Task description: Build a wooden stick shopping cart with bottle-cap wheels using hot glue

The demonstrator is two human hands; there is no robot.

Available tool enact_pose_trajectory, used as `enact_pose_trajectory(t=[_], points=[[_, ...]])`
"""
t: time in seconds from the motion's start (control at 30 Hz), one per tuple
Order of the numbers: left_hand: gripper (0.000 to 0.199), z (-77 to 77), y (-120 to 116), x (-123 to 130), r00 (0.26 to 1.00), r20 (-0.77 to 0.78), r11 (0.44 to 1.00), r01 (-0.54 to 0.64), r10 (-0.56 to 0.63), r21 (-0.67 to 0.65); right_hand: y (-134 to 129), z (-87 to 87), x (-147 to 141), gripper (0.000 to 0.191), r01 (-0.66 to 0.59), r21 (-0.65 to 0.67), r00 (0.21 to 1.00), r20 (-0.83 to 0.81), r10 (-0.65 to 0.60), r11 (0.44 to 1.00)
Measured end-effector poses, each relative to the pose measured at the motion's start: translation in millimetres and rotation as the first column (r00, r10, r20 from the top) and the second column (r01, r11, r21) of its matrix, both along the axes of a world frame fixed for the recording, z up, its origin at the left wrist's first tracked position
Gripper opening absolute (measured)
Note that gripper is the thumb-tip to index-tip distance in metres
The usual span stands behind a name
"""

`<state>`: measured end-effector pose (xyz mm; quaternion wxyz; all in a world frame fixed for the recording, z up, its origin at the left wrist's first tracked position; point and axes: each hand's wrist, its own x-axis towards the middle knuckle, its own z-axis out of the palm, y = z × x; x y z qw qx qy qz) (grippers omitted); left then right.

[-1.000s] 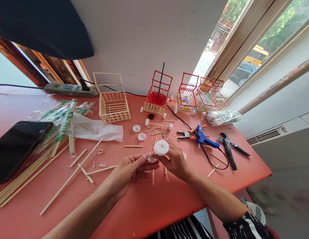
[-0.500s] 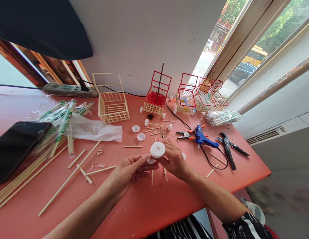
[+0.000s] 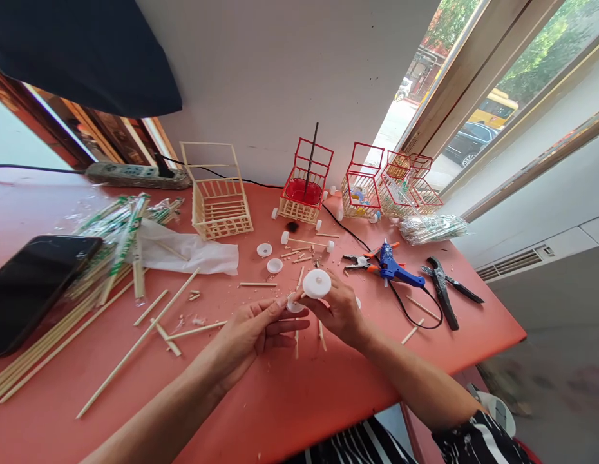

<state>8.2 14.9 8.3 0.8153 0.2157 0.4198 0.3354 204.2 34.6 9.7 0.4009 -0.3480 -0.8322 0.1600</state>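
My right hand (image 3: 341,309) grips a white round cap (image 3: 317,283), its flat face turned up with a small pale spot in the middle. Just left of it, my left hand (image 3: 261,325) pinches the edge of a second white cap (image 3: 294,303) between thumb and fingers. A short piece of stick shows between the two caps. Two loose white caps (image 3: 264,249) (image 3: 275,265) lie on the red table beyond my hands. Past them rests a stick with a white wheel (image 3: 330,246) at each end.
Stick baskets (image 3: 222,206) (image 3: 306,193) stand along the wall. A blue glue gun (image 3: 399,269) and black pliers (image 3: 444,290) lie at right. Wooden sticks (image 3: 135,348), wrapped chopsticks (image 3: 128,238) and a phone (image 3: 36,290) lie at left.
The cap in my right hand has moved slightly right and up, away from the cap in my left hand. More of the lower cap and the stick piece now shows.
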Motion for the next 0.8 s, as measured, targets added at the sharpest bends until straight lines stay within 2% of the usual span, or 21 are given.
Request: enact_pose_trajectory(t=[0.37,0.63,0.8], points=[[0.058,-3.6,0.8,0.8,1.0,0.002,1.0,0.011,-0.011,0.015,1.6,-5.2,1.2,0.021,-0.013,0.017,1.0,0.004,0.012,1.0],[0.056,-3.5,0.3,0.5,1.0,-0.008,1.0,0.021,-0.021,0.023,2.1,-1.3,-0.1,0.02,-0.02,0.046,1.0,-0.002,0.02,0.999],[0.055,-3.2,0.1,0.6,1.0,-0.008,0.999,0.021,-0.02,0.038,0.9,-0.4,-0.1,0.023,-0.001,0.005,0.999,0.043,0.0,1.0]])
